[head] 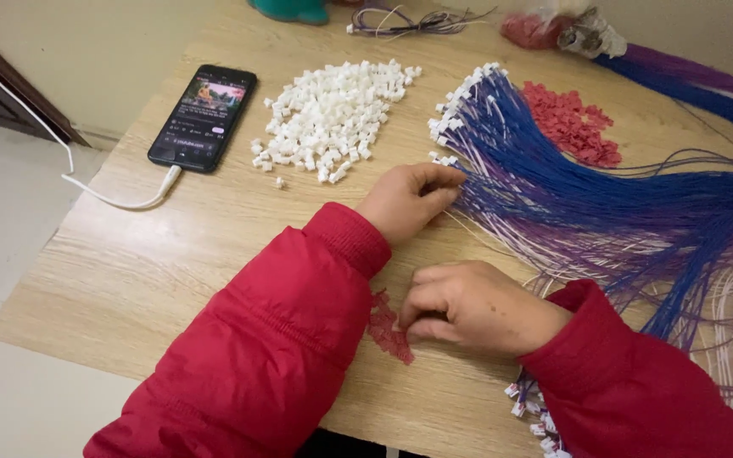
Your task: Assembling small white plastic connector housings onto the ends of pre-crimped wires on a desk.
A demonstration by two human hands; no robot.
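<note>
My left hand (411, 200), in a red sleeve, lies on the wooden table (171, 254) with its fingertips pinched on the ends of blue and purple wires (570, 191) at the edge of a fanned bundle. Many of these wires end in small white connectors (460, 97). My right hand (468, 307) rests knuckles-up nearer to me, fingers curled down onto a small heap of red plastic pieces (388, 329); whether it grips one is hidden. A pile of loose white connector housings (332, 114) lies just beyond my left hand.
A black phone (204, 117) with a lit screen lies at the left, its white cable (120, 199) running off the table edge. A second patch of red pieces (572, 123) lies beyond the wires. More finished wire ends (536, 416) sit by my right sleeve. Coiled wires (409, 21) lie at the far edge.
</note>
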